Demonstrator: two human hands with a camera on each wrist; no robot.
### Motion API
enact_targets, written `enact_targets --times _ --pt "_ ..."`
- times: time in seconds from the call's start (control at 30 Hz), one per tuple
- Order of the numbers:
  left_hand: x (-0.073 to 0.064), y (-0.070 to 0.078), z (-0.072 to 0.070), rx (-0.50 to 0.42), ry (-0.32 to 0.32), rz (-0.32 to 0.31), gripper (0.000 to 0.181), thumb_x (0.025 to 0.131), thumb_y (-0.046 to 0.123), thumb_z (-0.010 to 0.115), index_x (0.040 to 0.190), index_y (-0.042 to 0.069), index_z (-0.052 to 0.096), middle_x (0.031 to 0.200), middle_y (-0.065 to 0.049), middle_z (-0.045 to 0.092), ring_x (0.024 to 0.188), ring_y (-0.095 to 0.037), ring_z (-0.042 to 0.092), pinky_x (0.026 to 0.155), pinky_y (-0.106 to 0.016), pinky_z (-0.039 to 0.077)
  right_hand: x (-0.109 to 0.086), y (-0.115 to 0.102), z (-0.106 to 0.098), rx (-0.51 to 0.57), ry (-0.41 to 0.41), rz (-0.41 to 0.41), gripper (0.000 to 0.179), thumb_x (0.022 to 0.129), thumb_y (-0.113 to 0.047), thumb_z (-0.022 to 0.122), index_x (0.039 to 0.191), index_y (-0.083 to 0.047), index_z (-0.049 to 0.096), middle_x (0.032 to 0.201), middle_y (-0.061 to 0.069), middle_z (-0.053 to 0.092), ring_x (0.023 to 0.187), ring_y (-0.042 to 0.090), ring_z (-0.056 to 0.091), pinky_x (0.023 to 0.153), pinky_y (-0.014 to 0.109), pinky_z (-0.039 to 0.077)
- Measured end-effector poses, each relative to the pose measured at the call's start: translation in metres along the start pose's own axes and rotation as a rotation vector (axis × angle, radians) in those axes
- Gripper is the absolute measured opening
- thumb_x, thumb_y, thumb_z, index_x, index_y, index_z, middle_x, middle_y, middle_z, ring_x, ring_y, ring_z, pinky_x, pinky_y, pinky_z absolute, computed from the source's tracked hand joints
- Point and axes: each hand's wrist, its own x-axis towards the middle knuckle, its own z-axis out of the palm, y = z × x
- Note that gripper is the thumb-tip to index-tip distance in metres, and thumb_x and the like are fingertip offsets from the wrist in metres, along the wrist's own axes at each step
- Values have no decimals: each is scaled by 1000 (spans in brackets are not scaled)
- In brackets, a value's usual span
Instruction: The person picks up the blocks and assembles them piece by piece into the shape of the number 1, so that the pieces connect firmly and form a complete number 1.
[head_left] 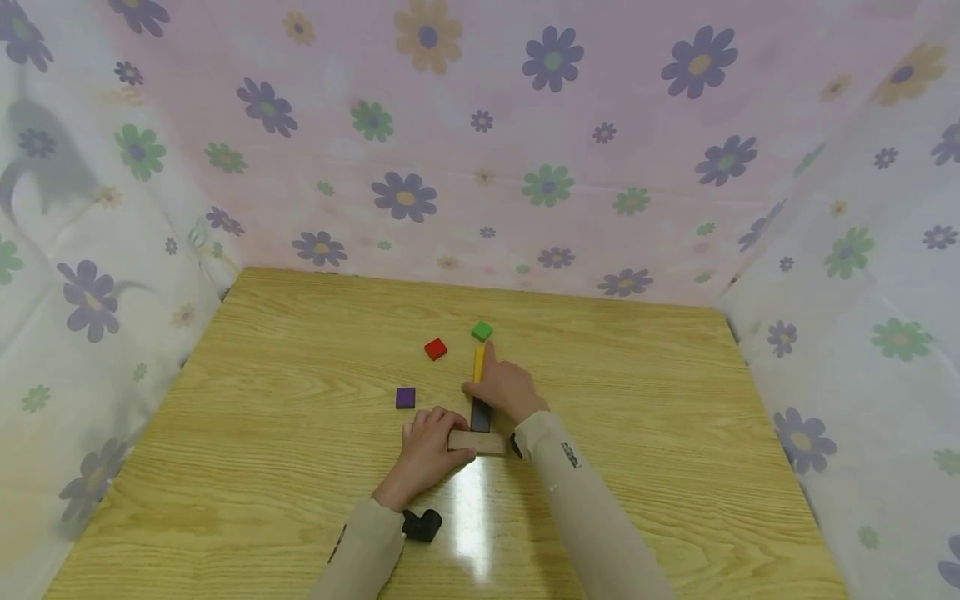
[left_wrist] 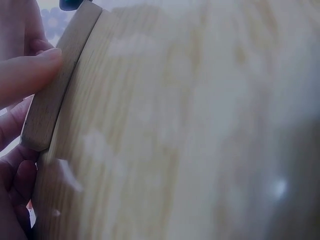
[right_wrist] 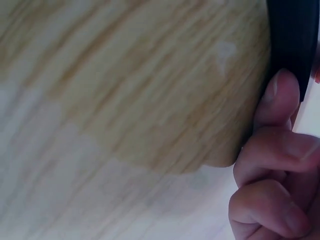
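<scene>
**Holding a wooden block (head_left: pixel 486 443) left-handed, a yellow block (head_left: pixel 478 365) right-handed**

Wooden block: lying crosswise on the tabletop (head_left: pixel 667 392), near the middle, long side toward the person. Left hand (head_left: pixel 429 446) has it by its left end, grip closed on it. Thumb on the near long side, fingers round the far side and end; the left wrist view shows the thumb pressed along the wood.

Black block (head_left: pixel 481 417): set at right angles to the wooden one, near end meeting its far side, forming a T.

Yellow block: in line beyond the black, its near part hidden by the right hand (head_left: pixel 512 388). Grip there closed on the yellow: index finger straight along the right edge, thumb over at the left, about where yellow and black come together. In the right wrist view the remaining fingers are curled, one touching the black block.

Green block (head_left: pixel 482 331): just past the yellow's far end, near the index fingertip. Cannot tell whether green and yellow touch.

Red block (head_left: pixel 436 349): left of the yellow, apart from it. Purple block (head_left: pixel 406 397): nearer the person, beyond the left hand's knuckles.

Pale sleeves (head_left: pixel 592 504) on both arms; black device (head_left: pixel 422 526) at the left cuff. Flowered cloth (head_left: pixel 480 158) hangs behind and at both sides.
</scene>
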Motion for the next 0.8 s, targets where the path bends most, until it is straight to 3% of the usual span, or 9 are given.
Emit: enact_targets --times 0.3,0.53,0.8 --pt "0 0 0 9 -8 7 32 75 44 67 98 24 57 99 8 47 95 -18 36 69 -35 20 -3 0 -1 -5 -23 -6 103 73 -59 59 143 -7 6 62 4 53 53 17 49 45 31 39" --pt "-1 -1 2 7 -10 5 32 73 45 67 96 26 56 97 10 45 95 -17 35 70 -35 20 -7 -2 -1 6 -21 -27 98 75 -53 60 143 -6 7 66 4 54 58 18 51 49 32 41" --pt "-1 -1 2 15 -8 4 33 72 48 67 95 27 56 96 11 45 95 -16 35 70 -34 19 -7 -2 1 5 -22 -17 94 77 -51 58 143 -7 7 62 5 52 54 19 48 45 31 37"
